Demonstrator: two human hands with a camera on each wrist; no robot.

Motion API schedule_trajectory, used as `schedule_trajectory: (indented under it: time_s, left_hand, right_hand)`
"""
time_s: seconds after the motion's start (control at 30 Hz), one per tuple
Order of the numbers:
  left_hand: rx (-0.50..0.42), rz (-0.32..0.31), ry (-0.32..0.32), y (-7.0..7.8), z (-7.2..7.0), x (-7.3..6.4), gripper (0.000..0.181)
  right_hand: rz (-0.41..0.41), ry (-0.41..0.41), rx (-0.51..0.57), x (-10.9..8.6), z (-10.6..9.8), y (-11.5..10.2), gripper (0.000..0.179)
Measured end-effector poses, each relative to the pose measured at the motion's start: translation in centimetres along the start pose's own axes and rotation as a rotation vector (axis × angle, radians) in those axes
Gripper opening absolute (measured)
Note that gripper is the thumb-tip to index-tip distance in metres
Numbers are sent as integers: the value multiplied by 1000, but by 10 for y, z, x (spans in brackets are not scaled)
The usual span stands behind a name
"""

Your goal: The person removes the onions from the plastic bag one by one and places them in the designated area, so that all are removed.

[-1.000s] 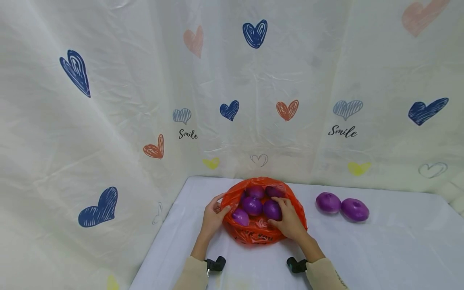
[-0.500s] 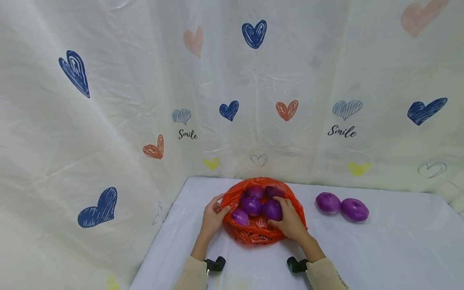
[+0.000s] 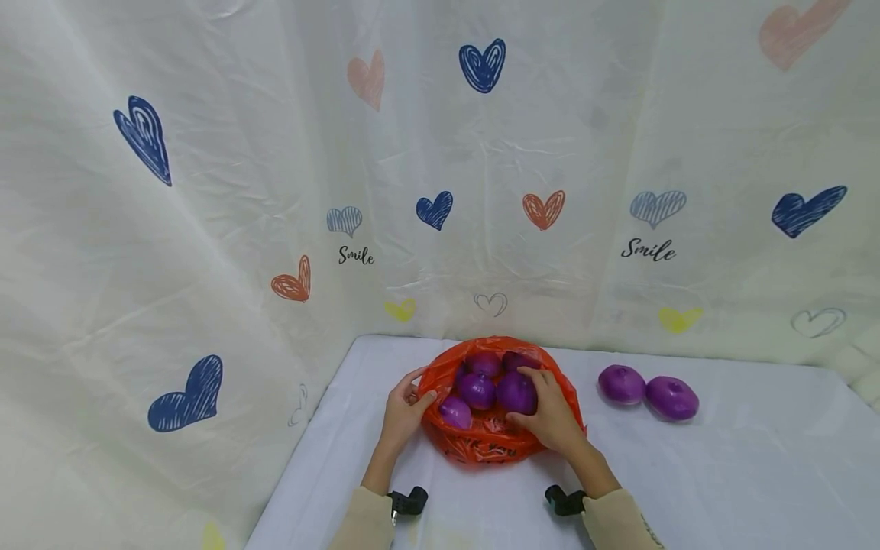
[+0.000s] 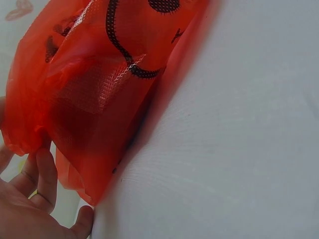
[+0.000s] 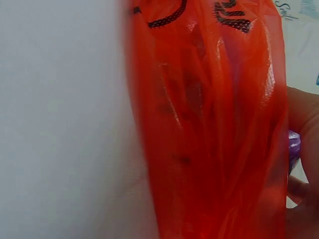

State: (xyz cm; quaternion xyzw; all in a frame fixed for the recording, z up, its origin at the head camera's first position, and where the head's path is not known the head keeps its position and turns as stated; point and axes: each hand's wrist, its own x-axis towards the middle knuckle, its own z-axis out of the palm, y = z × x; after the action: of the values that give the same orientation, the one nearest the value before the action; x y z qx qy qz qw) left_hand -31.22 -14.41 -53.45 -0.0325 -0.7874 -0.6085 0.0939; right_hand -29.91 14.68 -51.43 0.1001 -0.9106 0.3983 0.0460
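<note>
A red plastic bag (image 3: pixel 474 451) with black lettering lies open on the table, with several purple onions (image 3: pixel 477 390) inside. At its left side my left hand (image 3: pixel 404 416) holds the rim, thumb inside and fingers outside. In the left wrist view the fingers (image 4: pixel 47 174) pinch the red film, and one wears a ring. My right hand (image 3: pixel 553 418) reaches in over the right rim and grips an onion (image 3: pixel 514 394) between thumb and fingers. The right wrist view shows mostly the bag's side, with a sliver of purple onion (image 5: pixel 293 144) beside the hand.
Two more purple onions (image 3: pixel 622 384) sit side by side on the white tablecloth (image 3: pixel 742 458), right of the bag. A pale curtain (image 3: pixel 584 114) printed with hearts and "Smile" hangs behind and to the left. Each wrist wears a black camera mount (image 3: pixel 410 501).
My right hand has lifted slightly with its onion, which looks a little larger and has shifted slightly. The left hand has kept its hold on the bag rim.
</note>
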Motion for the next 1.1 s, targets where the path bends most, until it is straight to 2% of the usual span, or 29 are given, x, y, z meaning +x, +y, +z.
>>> schedule_trajectory:
  time_s: [0.2,0.8,1.1]
  left_hand:
    - [2,-3,-6,0,-1,0,49]
    - [5,4,4,2,0,-2,47]
    - [2,-12,-2,4,-1,-4,46]
  right_hand:
    - [-24,19,24,-2,-6,-8,87]
    - [-167,133,49,-8,-29,-22,88]
    - [-144,133,62,-10,-40,-23,88]
